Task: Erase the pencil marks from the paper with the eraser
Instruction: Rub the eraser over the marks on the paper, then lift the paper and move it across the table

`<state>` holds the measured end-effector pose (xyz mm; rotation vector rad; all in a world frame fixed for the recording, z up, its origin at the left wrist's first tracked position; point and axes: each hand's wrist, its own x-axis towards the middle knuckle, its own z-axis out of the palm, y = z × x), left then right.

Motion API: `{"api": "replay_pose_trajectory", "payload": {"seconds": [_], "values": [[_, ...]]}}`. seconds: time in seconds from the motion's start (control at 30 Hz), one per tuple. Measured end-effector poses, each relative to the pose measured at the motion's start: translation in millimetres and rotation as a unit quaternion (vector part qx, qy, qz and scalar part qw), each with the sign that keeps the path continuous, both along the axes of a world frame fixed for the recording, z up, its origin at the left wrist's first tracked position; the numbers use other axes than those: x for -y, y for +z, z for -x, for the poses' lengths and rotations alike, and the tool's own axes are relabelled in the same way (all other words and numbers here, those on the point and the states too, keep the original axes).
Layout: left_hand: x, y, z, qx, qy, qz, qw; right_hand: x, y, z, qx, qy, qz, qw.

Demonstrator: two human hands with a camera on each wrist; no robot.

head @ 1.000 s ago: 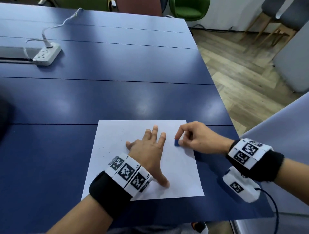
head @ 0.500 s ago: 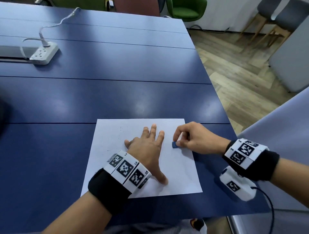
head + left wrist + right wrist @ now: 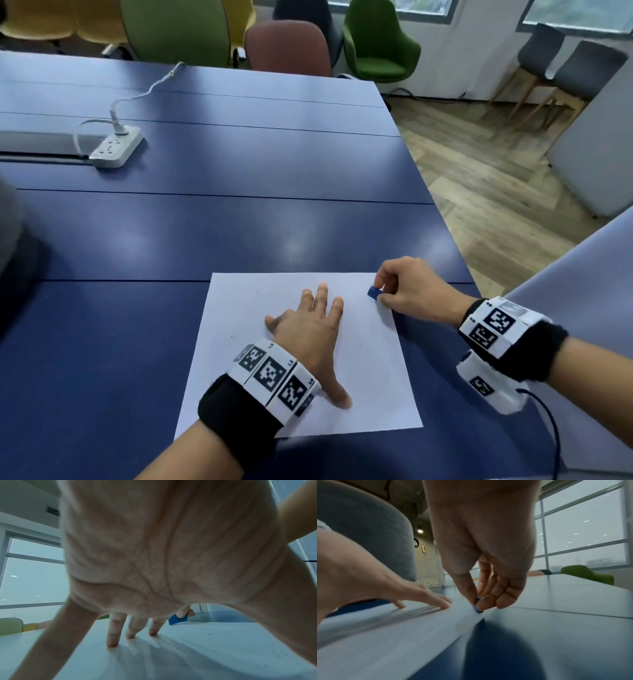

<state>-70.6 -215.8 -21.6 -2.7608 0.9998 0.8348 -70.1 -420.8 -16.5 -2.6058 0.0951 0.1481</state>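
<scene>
A white sheet of paper (image 3: 239,359) lies on the blue table near its front edge, with small dark specks on it. My left hand (image 3: 315,329) presses flat on the middle of the sheet, fingers spread straight. My right hand (image 3: 404,291) pinches a small blue eraser (image 3: 373,293) between thumb and fingers at the sheet's far right corner. In the right wrist view the eraser (image 3: 477,607) touches the paper (image 3: 402,635) at its edge. In the left wrist view the eraser (image 3: 177,620) shows beyond my straight fingers (image 3: 113,632). Any pencil marks are too faint to make out.
The blue table (image 3: 239,222) stretches ahead. A white power strip (image 3: 114,150) with a plugged cable sits at the far left. Several chairs (image 3: 380,44) stand beyond the table's far edge. The table's right edge drops to a wooden floor (image 3: 496,192).
My right hand has carried the eraser to the right and farther from me, toward the sheet's far right corner. My left hand stays flat on the paper. The head view has tilted up.
</scene>
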Motion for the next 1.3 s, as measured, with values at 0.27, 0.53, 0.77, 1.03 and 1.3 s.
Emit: {"api": "replay_pose_trajectory", "payload": {"seconds": [0.27, 0.53, 0.77, 1.03, 1.3], "values": [[-2, 0, -1, 0.007, -0.019, 0.006, 1.0, 22, -6, -12, 0.021, -0.068, -0.025, 0.997], [-14, 14, -18, -0.015, 0.017, 0.075, 0.997, 46, -2, -30, 0.005, -0.112, 0.089, 0.99], [-75, 42, -62, 0.063, 0.096, 0.062, 0.991, 5, 3, -33, -0.021, 0.098, 0.136, 0.986], [-131, 26, -101, 0.03, 0.217, 0.053, 0.974, -2, -2, -32, -0.028, 0.096, 0.153, 0.983], [-141, 17, -110, 0.038, 0.252, 0.157, 0.954, -7, -1, -29, -0.005, 0.054, 0.117, 0.992]]}}
